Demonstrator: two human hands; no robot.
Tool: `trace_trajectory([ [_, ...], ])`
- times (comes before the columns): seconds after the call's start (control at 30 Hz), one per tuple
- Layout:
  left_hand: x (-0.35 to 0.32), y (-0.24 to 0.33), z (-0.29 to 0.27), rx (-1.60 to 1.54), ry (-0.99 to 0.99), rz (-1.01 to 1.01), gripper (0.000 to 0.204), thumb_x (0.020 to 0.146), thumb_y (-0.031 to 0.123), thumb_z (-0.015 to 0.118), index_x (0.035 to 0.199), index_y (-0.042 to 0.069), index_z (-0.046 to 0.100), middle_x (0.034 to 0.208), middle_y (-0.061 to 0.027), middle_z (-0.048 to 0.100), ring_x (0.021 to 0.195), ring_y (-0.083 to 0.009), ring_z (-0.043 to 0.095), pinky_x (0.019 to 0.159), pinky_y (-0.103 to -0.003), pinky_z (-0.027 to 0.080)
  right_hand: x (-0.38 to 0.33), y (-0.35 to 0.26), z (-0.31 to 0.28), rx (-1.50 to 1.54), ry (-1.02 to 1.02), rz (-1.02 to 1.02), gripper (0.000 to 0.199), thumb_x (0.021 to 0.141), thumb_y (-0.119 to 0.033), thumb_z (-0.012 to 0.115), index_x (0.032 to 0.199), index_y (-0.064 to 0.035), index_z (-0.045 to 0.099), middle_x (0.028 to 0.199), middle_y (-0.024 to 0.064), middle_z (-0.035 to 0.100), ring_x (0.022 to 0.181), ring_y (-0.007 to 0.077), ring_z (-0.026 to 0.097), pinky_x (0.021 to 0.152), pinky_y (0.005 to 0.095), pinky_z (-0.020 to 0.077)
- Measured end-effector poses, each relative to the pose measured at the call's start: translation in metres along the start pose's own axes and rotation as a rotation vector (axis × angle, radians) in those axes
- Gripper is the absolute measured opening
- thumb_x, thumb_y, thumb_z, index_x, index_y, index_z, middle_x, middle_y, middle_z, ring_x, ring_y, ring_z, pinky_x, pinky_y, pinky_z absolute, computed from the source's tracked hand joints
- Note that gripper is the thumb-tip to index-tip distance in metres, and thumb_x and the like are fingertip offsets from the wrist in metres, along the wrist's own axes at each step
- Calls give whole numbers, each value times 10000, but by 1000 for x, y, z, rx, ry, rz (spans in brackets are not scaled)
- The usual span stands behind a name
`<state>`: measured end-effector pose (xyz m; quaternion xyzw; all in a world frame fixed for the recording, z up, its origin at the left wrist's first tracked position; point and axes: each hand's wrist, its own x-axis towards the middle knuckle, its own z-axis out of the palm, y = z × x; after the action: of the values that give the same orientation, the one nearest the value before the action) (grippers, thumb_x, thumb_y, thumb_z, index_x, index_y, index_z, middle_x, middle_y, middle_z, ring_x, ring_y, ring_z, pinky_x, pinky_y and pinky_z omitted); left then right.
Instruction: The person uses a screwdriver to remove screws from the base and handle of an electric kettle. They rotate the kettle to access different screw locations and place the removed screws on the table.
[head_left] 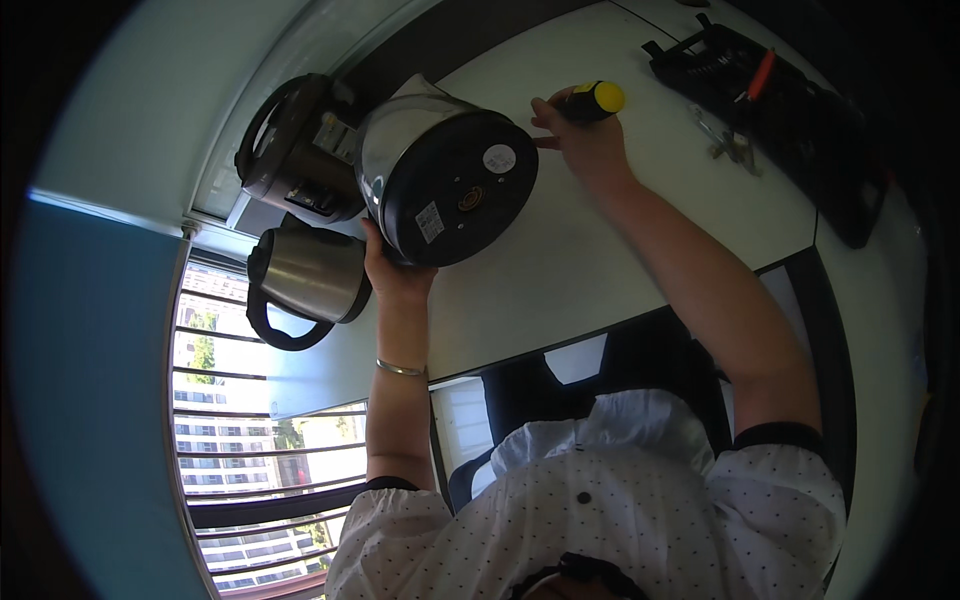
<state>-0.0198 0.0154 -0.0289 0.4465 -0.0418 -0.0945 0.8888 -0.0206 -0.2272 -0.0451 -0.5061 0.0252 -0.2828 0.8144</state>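
Observation:
A steel electric kettle (440, 180) lies on its side on the white table (560, 270), its black round base turned toward me. My left hand (392, 270) grips the lower rim of that base and steadies it. My right hand (585, 140) is closed around a screwdriver with a yellow and black handle (597, 99); its tip points at the right edge of the kettle base.
Two more kettles stand at the left: a dark one (295, 150) behind and a steel one with a black handle (305, 280) nearer the window. A black tool case (790, 110) with tools lies open at the far right. Loose metal pliers (730, 145) rest beside it.

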Motion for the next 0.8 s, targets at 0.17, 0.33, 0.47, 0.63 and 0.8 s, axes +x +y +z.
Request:
trace_trajectory([
  [0.17, 1, -2, -8, -18, -28, -7, 581, 939, 522, 328, 1328, 105, 436, 1334, -118, 477, 1251, -318, 423, 1038, -507, 343, -5, -7, 4, -104, -40, 83, 209, 838, -150, 662, 938, -9, 543, 876, 107, 628, 824, 172, 652, 670, 299, 594],
  [0.33, 4, -5, -10, -19, -69, 9, 576, 929, 507, 384, 1324, 90, 430, 1323, -125, 485, 1236, -322, 440, 1033, -514, 352, -8, -4, 2, -298, -68, 19, 252, 831, -208, 669, 927, 4, 572, 770, 104, 645, 762, 187, 657, 650, 294, 546],
  [0.47, 9, -9, -21, -26, -99, 13, 575, 927, 506, 389, 1321, 90, 432, 1326, -127, 484, 1227, -323, 450, 1033, -507, 355, -14, -5, 2, -373, -69, -54, 261, 824, -208, 669, 948, 4, 582, 797, 138, 661, 774, 244, 667, 691, 337, 528],
  [0.63, 16, -11, -34, -76, -109, -24, 575, 935, 508, 359, 1324, 92, 436, 1336, -143, 471, 1228, -330, 448, 1028, -512, 359, -18, -1, 5, -334, -65, -96, 305, 819, -192, 679, 1004, 27, 574, 858, 177, 664, 827, 275, 670, 725, 341, 539],
  [0.8, 14, -14, -26, -165, -185, -80, 554, 949, 483, 332, 1326, 92, 438, 1341, -148, 464, 1225, -338, 448, 1012, -522, 379, -22, -5, 6, -360, -71, -119, 329, 815, -176, 685, 1030, 42, 565, 882, 190, 663, 855, 282, 669, 748, 340, 544],
])
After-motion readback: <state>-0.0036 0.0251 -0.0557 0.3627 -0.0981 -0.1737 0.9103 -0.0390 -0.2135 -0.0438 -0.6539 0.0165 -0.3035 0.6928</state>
